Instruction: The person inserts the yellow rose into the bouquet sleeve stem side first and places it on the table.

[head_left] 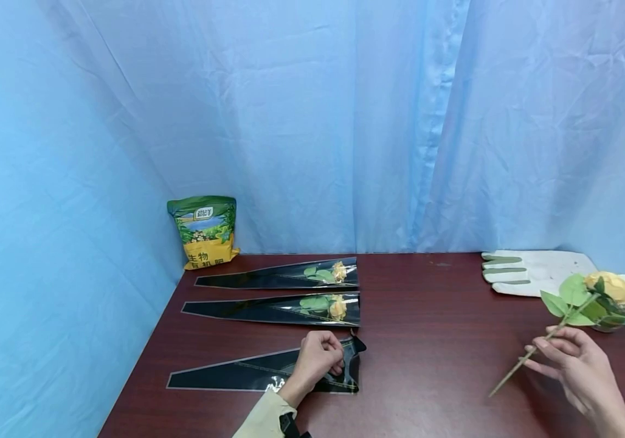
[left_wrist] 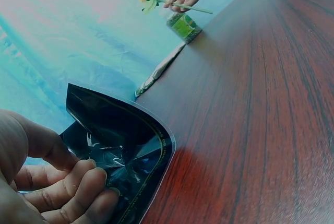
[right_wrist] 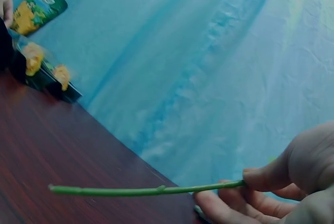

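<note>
My left hand (head_left: 315, 362) pinches the black-and-clear flower sleeve (head_left: 225, 377) near its wide end, lifting its upper film. In the left wrist view the sleeve (left_wrist: 148, 130) gapes beside the curled fingers, its rounded edge raised over the table. On the right, my right hand (head_left: 583, 368) holds a yellow artificial rose (head_left: 610, 286) by its green stem, thumb against fingers. The bloom and leaves point up and away, and the bare stem end slants down to the left. That stem (right_wrist: 115, 191) extends out past the fingers in the right wrist view.
Two sleeves, one (head_left: 269, 309) nearer and one (head_left: 269, 278) farther back, lie flat, each with a yellow rose inside. A green-and-yellow bag (head_left: 204, 233) stands at the back left. White-and-green gloves (head_left: 545, 271) lie at the back right, near a clear jar with a green label (left_wrist: 183, 27).
</note>
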### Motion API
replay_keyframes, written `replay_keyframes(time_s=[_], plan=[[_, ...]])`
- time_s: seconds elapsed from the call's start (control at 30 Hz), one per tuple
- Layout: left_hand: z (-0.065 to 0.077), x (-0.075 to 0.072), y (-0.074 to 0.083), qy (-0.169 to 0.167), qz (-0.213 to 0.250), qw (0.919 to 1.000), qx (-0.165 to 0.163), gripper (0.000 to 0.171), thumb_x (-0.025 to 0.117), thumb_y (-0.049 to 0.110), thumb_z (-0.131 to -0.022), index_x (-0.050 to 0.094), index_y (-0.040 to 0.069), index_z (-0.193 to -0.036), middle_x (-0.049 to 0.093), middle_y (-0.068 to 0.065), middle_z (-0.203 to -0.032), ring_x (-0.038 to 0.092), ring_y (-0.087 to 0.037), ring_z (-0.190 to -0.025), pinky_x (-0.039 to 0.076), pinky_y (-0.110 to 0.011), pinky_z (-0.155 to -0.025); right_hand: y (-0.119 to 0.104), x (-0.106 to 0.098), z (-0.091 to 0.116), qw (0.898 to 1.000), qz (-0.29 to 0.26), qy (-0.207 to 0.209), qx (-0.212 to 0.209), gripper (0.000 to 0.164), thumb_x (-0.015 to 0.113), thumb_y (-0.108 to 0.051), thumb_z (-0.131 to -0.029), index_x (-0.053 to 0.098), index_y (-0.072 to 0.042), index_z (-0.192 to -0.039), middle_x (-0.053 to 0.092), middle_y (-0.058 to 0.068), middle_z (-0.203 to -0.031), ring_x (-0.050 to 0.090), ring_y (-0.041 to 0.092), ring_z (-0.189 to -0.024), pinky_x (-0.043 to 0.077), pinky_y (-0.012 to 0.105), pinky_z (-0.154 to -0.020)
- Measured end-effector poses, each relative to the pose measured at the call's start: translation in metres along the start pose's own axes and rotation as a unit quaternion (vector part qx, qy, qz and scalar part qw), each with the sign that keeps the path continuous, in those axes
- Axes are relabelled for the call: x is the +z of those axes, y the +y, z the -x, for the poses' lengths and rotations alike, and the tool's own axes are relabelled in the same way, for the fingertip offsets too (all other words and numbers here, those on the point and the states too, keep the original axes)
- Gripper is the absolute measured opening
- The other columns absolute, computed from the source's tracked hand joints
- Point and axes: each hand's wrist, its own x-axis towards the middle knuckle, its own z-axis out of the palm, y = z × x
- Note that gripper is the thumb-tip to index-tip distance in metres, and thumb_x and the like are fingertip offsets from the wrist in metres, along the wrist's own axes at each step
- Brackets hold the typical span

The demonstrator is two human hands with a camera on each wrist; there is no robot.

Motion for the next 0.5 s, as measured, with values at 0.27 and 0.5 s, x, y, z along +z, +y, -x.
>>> replay_keyframes(time_s=[0.27,0.5], plan=[[-0.002,0.002,-0.004,0.004,-0.015,0.9999,0.001,0.009,0.059,-0.010,-0.080,0.066,-0.015,-0.083,0.068,-0.035,-0.071,0.061,-0.010,-0.046,0.058,-0.039,-0.050,0.006,0.032,-0.003,0.998,-0.050,0.015,-0.027,0.026,0.050,0.013,-0.097,0.057,-0.010,-0.106,0.074,0.005,-0.085,0.077,0.019,-0.083,0.062,0.039,-0.066],[-0.002,0.003,-0.004,0.005,-0.013,0.9999,0.008,0.008,0.059,-0.010,-0.080,0.066,-0.013,-0.082,0.068,-0.035,-0.071,0.064,-0.017,-0.047,0.058,-0.041,-0.050,0.008,0.059,-0.007,0.996,-0.060,0.036,-0.056,0.023,0.055,0.010,-0.095,0.053,-0.009,-0.109,0.074,0.004,-0.086,0.077,0.017,-0.084,0.062,0.038,-0.066]])
